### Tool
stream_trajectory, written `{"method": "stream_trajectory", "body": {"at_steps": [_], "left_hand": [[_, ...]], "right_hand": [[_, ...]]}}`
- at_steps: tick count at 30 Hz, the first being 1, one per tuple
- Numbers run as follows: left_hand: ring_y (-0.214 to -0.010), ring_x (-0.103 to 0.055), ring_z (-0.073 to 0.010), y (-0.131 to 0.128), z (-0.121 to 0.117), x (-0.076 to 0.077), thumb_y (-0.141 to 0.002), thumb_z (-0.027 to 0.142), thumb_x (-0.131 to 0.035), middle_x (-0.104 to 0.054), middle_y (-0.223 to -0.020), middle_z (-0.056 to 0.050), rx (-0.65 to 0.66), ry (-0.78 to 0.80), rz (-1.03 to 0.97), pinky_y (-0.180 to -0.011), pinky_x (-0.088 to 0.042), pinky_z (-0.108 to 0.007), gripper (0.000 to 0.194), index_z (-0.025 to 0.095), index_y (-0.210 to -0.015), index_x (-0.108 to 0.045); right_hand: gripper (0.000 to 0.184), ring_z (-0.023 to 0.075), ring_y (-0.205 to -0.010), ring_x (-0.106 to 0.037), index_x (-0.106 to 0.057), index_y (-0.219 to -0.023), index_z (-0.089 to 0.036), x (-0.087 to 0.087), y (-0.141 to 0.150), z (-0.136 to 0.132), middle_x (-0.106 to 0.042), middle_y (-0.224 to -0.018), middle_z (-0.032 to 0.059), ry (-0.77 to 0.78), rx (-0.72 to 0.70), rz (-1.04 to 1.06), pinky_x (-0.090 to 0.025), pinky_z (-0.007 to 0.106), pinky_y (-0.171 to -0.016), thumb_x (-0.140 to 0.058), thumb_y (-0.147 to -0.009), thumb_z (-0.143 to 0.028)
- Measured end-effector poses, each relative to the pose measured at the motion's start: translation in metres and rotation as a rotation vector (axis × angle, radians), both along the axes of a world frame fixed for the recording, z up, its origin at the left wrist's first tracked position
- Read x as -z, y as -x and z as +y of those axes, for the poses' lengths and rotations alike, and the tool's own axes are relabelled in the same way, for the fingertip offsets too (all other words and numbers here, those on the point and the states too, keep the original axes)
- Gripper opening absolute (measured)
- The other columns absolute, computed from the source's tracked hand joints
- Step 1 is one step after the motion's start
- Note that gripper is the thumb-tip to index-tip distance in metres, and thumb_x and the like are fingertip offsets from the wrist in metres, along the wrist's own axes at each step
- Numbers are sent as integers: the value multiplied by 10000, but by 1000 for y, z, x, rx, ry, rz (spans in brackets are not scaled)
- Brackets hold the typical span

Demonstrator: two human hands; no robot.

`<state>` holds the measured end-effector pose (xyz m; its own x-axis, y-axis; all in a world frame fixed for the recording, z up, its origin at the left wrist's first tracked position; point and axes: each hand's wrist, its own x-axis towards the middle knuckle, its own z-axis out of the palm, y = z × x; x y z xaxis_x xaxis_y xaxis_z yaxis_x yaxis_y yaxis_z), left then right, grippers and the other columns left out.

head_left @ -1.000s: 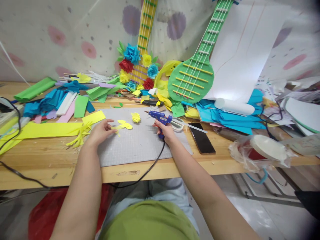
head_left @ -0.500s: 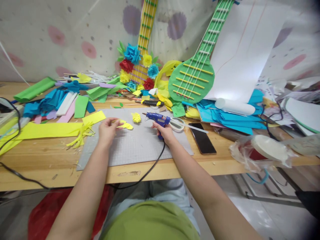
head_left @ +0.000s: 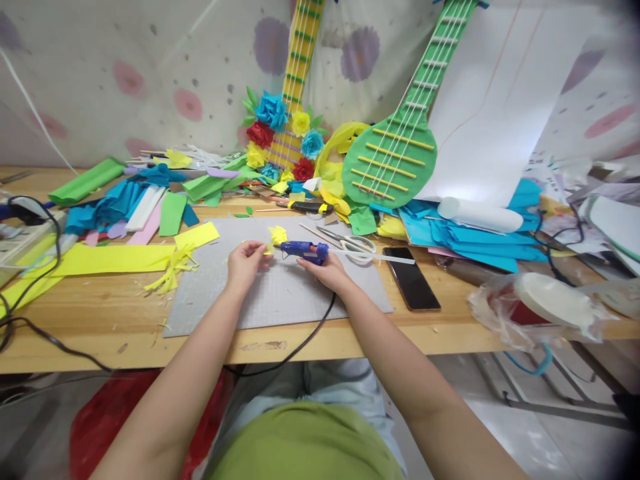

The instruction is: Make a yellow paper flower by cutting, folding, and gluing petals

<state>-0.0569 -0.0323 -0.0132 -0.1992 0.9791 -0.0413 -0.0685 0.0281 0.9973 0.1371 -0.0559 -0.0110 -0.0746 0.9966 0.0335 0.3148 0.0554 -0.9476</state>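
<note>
In my right hand (head_left: 327, 271) is a blue hot glue gun (head_left: 306, 251), pointing left, with a long clear glue stick (head_left: 395, 259) out of its back. Its nozzle sits close to the fingertips of my left hand (head_left: 246, 265). Those fingers pinch a yellow paper petal (head_left: 269, 251), mostly hidden by the hand. Just behind the nozzle a crumpled yellow paper flower (head_left: 277, 234) rests on the grey cutting mat (head_left: 210, 300). White-handled scissors (head_left: 361, 248) lie beyond my right hand, partly behind the glue stick.
A black phone (head_left: 414, 280) lies right of the mat. Yellow crepe paper strips (head_left: 110, 259) spread to the left. Behind stand a green paper lute (head_left: 390, 160) and a yellow one (head_left: 300, 73) with flowers. The glue gun's black cord (head_left: 310, 337) hangs over the table edge.
My left hand has picked up a yellow petal from the mat and moved right, to the nozzle. The glue gun has tipped level and come slightly left. The view has shifted a little.
</note>
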Motion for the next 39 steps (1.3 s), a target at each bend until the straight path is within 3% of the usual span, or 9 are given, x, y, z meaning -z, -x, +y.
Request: {"method": "stream_trajectory", "body": {"at_steps": [13, 27, 39], "left_hand": [[-572, -643, -160, -3, 0, 0, -640, 286, -626, -613, -641, -9, -40, -39, 31, -428, -485, -215, 211, 141, -755, -525], [-559, -642, -159, -1, 1, 3, -635, 292, -640, -620, -660, -16, -35, -68, 9, -408, -483, -210, 232, 135, -767, -531], [-567, -645, -163, 0, 2, 4, -636, 305, -640, -609, -637, -5, -43, -58, 33, -419, -489, -220, 234, 144, -765, -529]], "right_hand": [[436, 131, -621, -544, -677, -948, -179, -6, 1, -2, -614, -631, 2, -16, -62, -147, -414, 229, -614, -593, -680, -514], [422, 121, -635, -545, -675, -954, -180, -3, 1, 0, -640, -705, 7, -47, -65, -135, -409, 225, -627, -601, -684, -494], [444, 134, -597, -534, -666, -980, -184, -4, 1, -1, -582, -581, -6, -32, -28, -116, -419, 236, -606, -596, -682, -505]]}}
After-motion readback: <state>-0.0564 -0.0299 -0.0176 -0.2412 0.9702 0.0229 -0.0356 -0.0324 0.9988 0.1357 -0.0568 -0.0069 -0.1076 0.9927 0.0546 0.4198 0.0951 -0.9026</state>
